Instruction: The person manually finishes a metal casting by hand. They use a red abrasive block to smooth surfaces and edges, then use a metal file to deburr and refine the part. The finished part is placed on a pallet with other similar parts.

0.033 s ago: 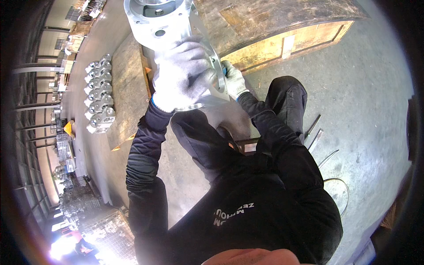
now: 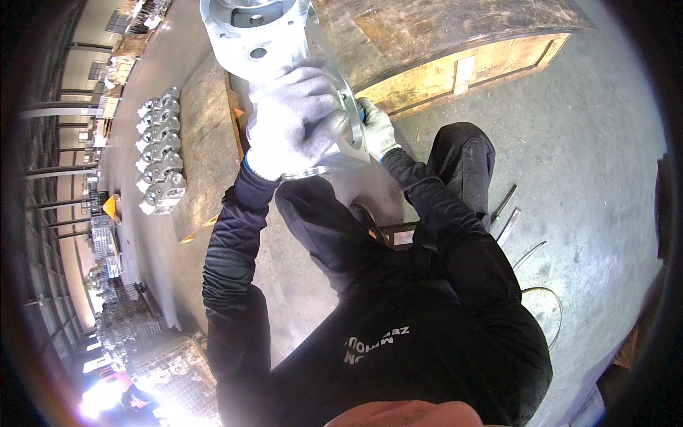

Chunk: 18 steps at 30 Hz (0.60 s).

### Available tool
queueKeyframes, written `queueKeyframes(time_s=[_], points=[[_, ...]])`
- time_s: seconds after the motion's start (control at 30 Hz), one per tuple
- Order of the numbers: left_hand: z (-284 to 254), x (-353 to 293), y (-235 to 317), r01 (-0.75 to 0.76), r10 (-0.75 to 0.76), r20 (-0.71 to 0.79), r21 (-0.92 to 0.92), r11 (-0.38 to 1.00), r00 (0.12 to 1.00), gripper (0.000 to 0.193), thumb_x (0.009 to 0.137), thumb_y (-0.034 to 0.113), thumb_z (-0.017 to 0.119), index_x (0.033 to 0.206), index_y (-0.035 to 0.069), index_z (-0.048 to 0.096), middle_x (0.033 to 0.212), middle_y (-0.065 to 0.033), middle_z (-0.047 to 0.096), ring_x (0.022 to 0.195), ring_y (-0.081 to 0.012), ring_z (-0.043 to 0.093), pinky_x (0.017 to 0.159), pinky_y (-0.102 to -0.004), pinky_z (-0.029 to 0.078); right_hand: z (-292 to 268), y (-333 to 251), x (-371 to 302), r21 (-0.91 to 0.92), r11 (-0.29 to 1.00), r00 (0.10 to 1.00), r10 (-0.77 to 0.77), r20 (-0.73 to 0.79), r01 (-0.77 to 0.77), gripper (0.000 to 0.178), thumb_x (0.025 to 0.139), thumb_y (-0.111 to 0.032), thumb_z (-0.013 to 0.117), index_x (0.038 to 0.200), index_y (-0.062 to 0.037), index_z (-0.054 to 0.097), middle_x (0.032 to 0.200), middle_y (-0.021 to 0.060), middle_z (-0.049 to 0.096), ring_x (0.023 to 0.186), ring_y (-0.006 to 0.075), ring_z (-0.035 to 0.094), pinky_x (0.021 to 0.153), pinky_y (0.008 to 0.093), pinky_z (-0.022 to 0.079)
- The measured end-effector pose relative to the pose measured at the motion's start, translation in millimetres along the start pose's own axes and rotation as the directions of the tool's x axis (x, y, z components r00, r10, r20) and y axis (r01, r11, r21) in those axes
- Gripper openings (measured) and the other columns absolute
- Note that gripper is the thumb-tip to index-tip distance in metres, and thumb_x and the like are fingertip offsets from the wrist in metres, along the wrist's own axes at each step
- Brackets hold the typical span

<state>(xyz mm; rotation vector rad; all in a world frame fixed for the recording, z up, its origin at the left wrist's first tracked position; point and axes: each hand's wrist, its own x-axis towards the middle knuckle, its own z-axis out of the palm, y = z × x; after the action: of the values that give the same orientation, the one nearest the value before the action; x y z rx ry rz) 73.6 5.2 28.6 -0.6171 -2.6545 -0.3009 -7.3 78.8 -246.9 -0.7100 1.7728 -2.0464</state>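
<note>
A big silver metal casting (image 2: 242,53) with a round bore at its far end and bolt holes in its side stands before my knees. My left hand (image 2: 295,117), in a white knit glove, lies over its near part with the fingers curled, gripping it. My right hand (image 2: 378,129), gloved too, is at the casting's right side, beside an oblong opening. Its fingers close round a small blue thing (image 2: 361,112), mostly hidden by the casting and the glove, so its kind does not show.
A worn wooden bench (image 2: 441,35) lies beyond the casting. Similar castings (image 2: 162,153) stand in a row at the left, by a brown board (image 2: 203,135). Metal bars (image 2: 504,213) and a thin hose (image 2: 558,306) lie on the floor at the right. A bright glare (image 2: 103,398) shows lower left.
</note>
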Motion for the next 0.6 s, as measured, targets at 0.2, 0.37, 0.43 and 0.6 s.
queueKeyframes(time_s=[0.2,0.37,0.43,0.6], points=[[1.0,-3.1,-0.3,0.032,-0.032,-0.009,0.000,0.999,0.999,0.013,0.081,0.017,0.076,0.085,0.004,0.075,0.091,-0.0096,0.073,0.101,-0.0351,0.070,0.103,-0.0504,0.052,0.4,-2.8,-9.8,-0.386,0.918,0.986,-0.140,-0.094,0.094,0.026,0.095,-0.031,0.069,0.110,-0.0105,0.065,0.085,0.0207,0.070,0.084,0.0418,0.070,0.073,0.0466,0.054],[2.2,-4.4,-3.4,-0.005,0.005,-0.028,-0.007,1.000,1.000,0.014,0.082,0.018,0.076,0.086,0.004,0.076,0.092,-0.0096,0.073,0.100,-0.0353,0.069,0.098,-0.0481,0.053,-3.2,-14.3,-37.7,-0.309,0.948,0.991,-0.110,-0.080,0.080,0.032,0.089,-0.036,0.075,0.104,-0.0100,0.063,0.080,0.0196,0.069,0.079,0.0418,0.070,0.069,0.0475,0.053],[2.7,-5.4,-4.2,-0.006,0.006,-0.023,-0.001,1.000,1.000,0.015,0.081,0.018,0.077,0.088,0.004,0.077,0.093,-0.0105,0.074,0.101,-0.0342,0.070,0.096,-0.0462,0.054,-3.2,-18.3,-54.5,-0.292,0.954,0.989,-0.102,-0.105,0.068,0.033,0.089,-0.037,0.076,0.104,-0.0100,0.063,0.079,0.0189,0.069,0.078,0.0420,0.069,0.068,0.0474,0.054],[3.5,-8.9,-3.8,0.039,-0.039,-0.018,0.003,0.999,0.999,0.022,0.079,0.017,0.079,0.094,0.002,0.078,0.101,-0.0121,0.074,0.105,-0.0332,0.069,0.092,-0.0428,0.055,-2.1,-26.3,-88.5,-0.382,0.924,0.990,-0.047,-0.133,-0.007,0.029,0.096,-0.032,0.069,0.112,-0.0088,0.063,0.087,0.0228,0.072,0.085,0.0458,0.071,0.074,0.0533,0.057]])
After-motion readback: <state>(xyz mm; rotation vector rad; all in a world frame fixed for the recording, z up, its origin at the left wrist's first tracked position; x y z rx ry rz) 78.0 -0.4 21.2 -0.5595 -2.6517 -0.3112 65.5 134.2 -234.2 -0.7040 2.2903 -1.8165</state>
